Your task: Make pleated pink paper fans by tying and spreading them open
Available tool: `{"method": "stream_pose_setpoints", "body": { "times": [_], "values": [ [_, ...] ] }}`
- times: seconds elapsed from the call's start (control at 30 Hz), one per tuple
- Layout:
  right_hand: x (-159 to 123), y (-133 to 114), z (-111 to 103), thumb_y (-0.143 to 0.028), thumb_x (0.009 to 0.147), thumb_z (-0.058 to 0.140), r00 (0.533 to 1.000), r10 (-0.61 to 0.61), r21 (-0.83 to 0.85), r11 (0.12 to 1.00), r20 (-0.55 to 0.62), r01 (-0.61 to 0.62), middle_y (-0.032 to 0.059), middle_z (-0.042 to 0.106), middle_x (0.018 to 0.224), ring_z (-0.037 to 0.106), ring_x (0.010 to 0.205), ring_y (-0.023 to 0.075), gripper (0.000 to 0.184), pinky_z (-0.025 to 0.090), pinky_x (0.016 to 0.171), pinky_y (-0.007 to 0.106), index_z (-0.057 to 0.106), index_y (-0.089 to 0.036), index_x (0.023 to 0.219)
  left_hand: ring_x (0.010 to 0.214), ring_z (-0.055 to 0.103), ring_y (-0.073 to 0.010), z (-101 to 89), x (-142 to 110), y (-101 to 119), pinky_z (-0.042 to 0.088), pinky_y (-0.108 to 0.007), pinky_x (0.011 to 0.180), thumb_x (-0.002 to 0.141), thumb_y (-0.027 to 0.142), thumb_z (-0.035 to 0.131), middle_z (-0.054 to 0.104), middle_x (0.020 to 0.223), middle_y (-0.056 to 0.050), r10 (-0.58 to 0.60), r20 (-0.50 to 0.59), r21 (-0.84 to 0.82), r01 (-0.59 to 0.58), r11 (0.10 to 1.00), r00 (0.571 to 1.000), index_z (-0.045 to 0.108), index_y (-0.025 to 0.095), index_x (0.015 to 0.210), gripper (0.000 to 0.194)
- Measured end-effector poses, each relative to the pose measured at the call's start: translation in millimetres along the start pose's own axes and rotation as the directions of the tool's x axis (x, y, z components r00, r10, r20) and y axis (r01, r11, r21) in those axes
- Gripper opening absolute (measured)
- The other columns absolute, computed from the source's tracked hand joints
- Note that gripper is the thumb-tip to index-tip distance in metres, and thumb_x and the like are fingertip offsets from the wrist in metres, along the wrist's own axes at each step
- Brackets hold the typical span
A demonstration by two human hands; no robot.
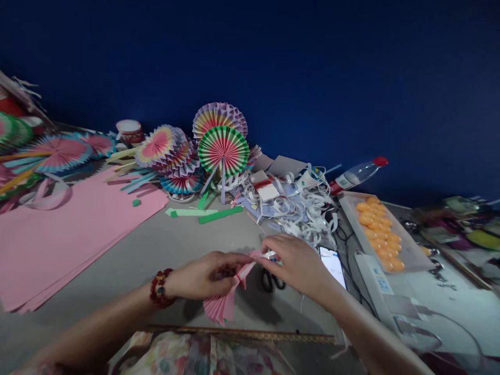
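Close to the table's front edge, my left hand (203, 273) is closed on a pink pleated paper fan (221, 308), whose folds spread out below the fingers. A white strip (247, 270) runs along the paper's upper part. My right hand (295, 263) is at the upper end of this paper, its thumb and fingers pinching a small white strip (269, 254). The fingertips of both hands nearly meet there. Black-handled scissors (267, 281) lie on the table just under my right hand, their blades partly hidden by it.
Pink sheets (78, 224) are stacked on the left. Finished paper fans (223, 151) stand along the blue wall. Curled white strips (308, 213) pile up behind my right hand. To the right are a phone (332, 265), a power strip (377, 286), a box of orange pieces (414, 247) and a bottle (357, 174).
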State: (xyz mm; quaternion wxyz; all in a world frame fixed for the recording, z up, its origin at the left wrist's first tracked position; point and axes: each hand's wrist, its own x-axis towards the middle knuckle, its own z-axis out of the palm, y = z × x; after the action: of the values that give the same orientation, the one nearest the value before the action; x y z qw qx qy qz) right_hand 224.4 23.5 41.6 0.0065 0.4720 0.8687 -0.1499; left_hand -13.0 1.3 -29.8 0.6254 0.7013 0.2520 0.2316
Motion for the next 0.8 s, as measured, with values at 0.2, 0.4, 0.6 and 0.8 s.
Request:
{"method": "stream_pose_setpoints", "body": {
  "times": [0.2, 0.4, 0.6, 0.8],
  "values": [
    [2.0, 1.4, -0.3, -0.046, 0.095, 0.059, 1.000, 0.019, 0.006, 1.000, 0.018, -0.019, 0.0015, 0.070, 0.088, 0.064, 0.088, 0.0211, 0.025, 0.037, 0.072, 0.028, 0.063, -0.022, 0.088, 0.073, 0.056, -0.0137, 0.7, 1.4, 3.7, 0.044, -0.022, 0.068, 0.088, 0.012, 0.053, 0.068, 0.094, -0.005, 0.010, 0.002, -0.008, -0.010, 1.000, 1.000, 0.047, 0.022, 0.145, 0.058],
    [2.2, 0.9, -1.1, -0.044, 0.094, 0.061, 0.999, 0.027, 0.021, 0.999, 0.033, -0.028, 0.0018, 0.071, 0.088, 0.064, 0.086, 0.0210, 0.022, 0.036, 0.070, 0.028, 0.064, -0.022, 0.089, 0.078, 0.061, -0.0153, 0.6, 1.0, 2.2, 0.047, -0.023, 0.070, 0.091, 0.016, 0.053, 0.072, 0.099, -0.007, 0.021, 0.003, -0.002, -0.021, 1.000, 1.000, 0.046, 0.022, 0.146, 0.056],
    [3.1, -1.3, -4.8, -0.039, 0.091, 0.064, 0.996, 0.066, 0.040, 0.997, 0.061, -0.068, 0.0008, 0.072, 0.088, 0.065, 0.085, 0.0203, 0.017, 0.037, 0.069, 0.027, 0.066, -0.023, 0.089, 0.081, 0.063, -0.0157, 1.5, 0.3, -2.1, 0.050, -0.024, 0.073, 0.093, 0.020, 0.053, 0.072, 0.102, -0.007, 0.035, 0.003, -0.015, -0.035, 0.999, 0.999, 0.045, 0.023, 0.146, 0.054],
    [2.8, -1.3, -6.0, -0.039, 0.090, 0.066, 0.995, 0.075, 0.037, 0.996, 0.062, -0.077, 0.0009, 0.072, 0.087, 0.066, 0.086, 0.0213, 0.016, 0.037, 0.070, 0.027, 0.066, -0.023, 0.090, 0.084, 0.064, -0.0163, 2.7, 0.3, -2.8, 0.050, -0.025, 0.075, 0.093, 0.019, 0.053, 0.072, 0.103, -0.008, 0.021, 0.004, -0.043, -0.021, 0.999, 1.000, 0.044, 0.021, 0.146, 0.054]
  ]
}}
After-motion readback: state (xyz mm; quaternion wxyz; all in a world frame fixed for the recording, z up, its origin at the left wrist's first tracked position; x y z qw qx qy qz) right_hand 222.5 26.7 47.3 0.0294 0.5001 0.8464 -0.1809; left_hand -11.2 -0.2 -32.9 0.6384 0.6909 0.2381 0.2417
